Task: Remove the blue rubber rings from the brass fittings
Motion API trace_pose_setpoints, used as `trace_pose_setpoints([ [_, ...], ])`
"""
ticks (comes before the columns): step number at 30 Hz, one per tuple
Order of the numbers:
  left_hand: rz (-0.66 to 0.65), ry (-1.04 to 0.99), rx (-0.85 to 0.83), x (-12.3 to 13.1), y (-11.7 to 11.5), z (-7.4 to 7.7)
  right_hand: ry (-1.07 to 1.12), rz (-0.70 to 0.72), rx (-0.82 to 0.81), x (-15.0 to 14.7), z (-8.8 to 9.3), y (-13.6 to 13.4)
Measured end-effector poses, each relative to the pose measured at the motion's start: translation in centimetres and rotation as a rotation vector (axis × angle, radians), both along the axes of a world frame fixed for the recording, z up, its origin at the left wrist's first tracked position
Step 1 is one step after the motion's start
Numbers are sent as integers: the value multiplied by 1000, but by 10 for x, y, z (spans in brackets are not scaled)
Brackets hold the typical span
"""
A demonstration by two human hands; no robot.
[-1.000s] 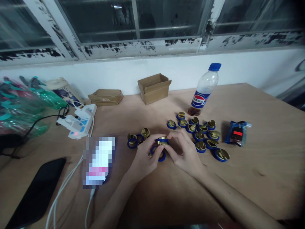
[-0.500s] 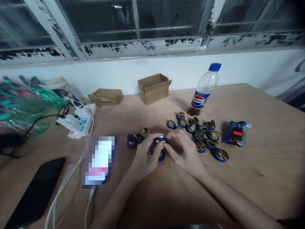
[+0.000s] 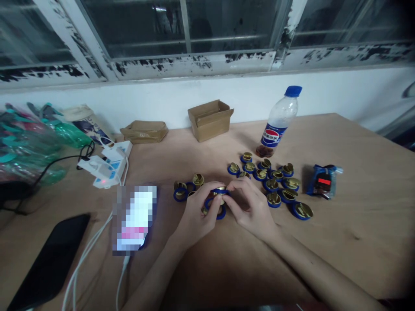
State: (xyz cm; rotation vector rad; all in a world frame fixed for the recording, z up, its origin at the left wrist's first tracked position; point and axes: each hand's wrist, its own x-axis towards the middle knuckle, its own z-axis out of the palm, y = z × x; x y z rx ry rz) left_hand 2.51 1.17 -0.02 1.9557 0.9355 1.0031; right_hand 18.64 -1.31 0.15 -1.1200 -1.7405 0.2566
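Both my hands meet at the middle of the wooden table (image 3: 356,207). My left hand (image 3: 196,214) and my right hand (image 3: 249,207) pinch together on a small brass part with a blue ring (image 3: 220,190). Another blue ring (image 3: 218,211) lies under my left fingers. A cluster of several brass-and-blue parts (image 3: 275,183) lies just right of my right hand. A few more of them (image 3: 186,185) sit left of my left hand.
A nearly empty cola bottle (image 3: 277,123) stands behind the cluster, an open cardboard box (image 3: 210,119) left of it. A blue packet (image 3: 322,181) lies at right. A lit phone (image 3: 134,218), a dark phone (image 3: 48,263), white chargers (image 3: 105,166) and cables lie at left.
My fingers have shifted slightly on the small part; both hands stay in the same place and nothing else on the table has moved.
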Motion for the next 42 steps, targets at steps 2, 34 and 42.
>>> trace_pose_setpoints([
  [2,7,8,7,0,0,0,4,-12,-19,-1,-1,0],
  [34,24,-371,-335,3,1,6,133,19,-15,-1,5,0],
  [42,4,-367,-307,6,-3,9,112,4,-73,-4,-1,-4],
])
